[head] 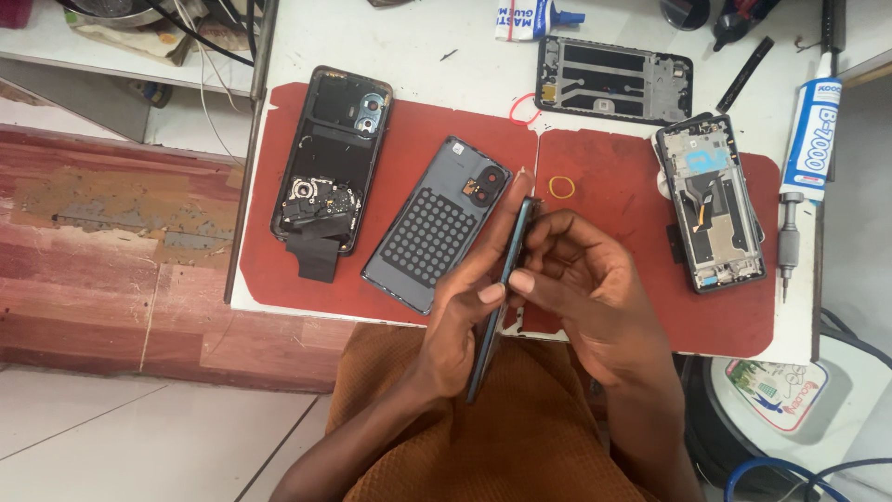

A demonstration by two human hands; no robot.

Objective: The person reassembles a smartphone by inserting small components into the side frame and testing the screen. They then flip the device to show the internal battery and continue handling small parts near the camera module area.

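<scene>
My left hand (460,311) and my right hand (581,279) both grip a thin dark phone part (499,307), held edge-on between them above the table's front edge and my lap. My thumbs meet on its upper edge. Just left of my hands a grey phone back cover (432,228) lies inside-up with a dotted black pad. Farther left lies an opened black phone (330,158) with its internals and a black flap showing. A third opened phone body (711,200) lies to the right on the red mat (641,167).
A black phone frame (613,79) lies at the back. A glue tube (810,125) and a screwdriver (788,246) sit at the right edge. A yellow rubber band (561,187) and a red one (523,110) lie on the table. Tiled floor at left.
</scene>
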